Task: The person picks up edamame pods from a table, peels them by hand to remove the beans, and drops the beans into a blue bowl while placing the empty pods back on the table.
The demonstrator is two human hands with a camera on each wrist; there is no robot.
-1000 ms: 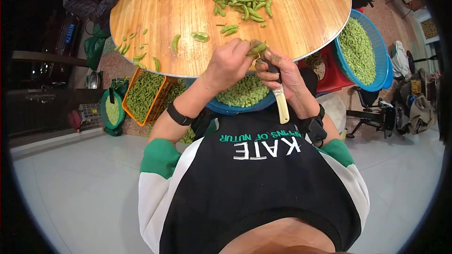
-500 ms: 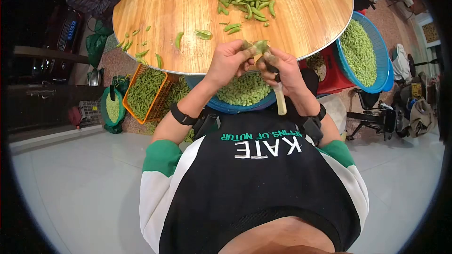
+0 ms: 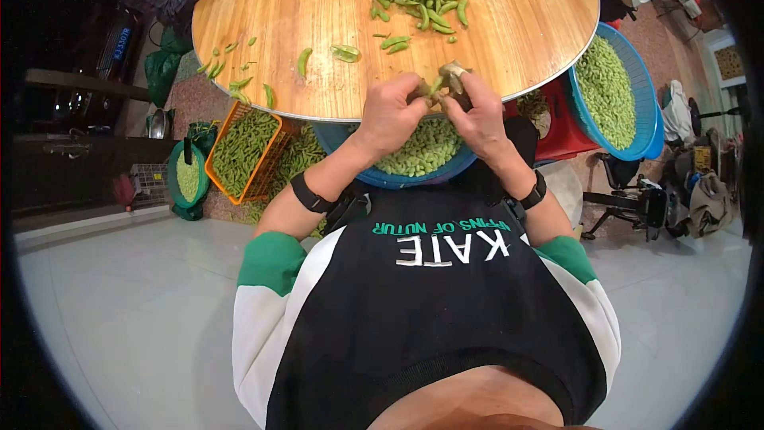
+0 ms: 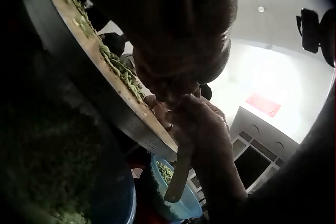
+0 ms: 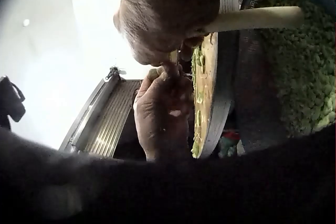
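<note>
Above the table's near edge my two hands meet around a soybean pod (image 3: 437, 89). My left hand (image 3: 390, 114) pinches it with thumb and fingers from the left. From the other side my right hand (image 3: 481, 117) grips a knife whose cream handle (image 5: 257, 19) sticks out from the palm. Its blade is hidden by the fingers. In the left wrist view the same knife handle (image 4: 180, 175) points downward. A blue basin (image 3: 426, 151) of shelled beans sits below the hands. Farther up the table lies a pile of pods (image 3: 422, 0), with an opened pod (image 3: 346, 53) nearer.
The round wooden table (image 3: 294, 0) curves in front. An orange crate (image 3: 243, 155) of pods stands at left, beside a small green basin (image 3: 189, 175) of beans. At right a larger blue basin (image 3: 605, 91) of beans rests by a red stool (image 3: 561, 123). Other people sit across.
My hands have tilted and drawn close around the pod. The knife handle, hanging below my right hand earlier, has turned out of sight in the head view.
</note>
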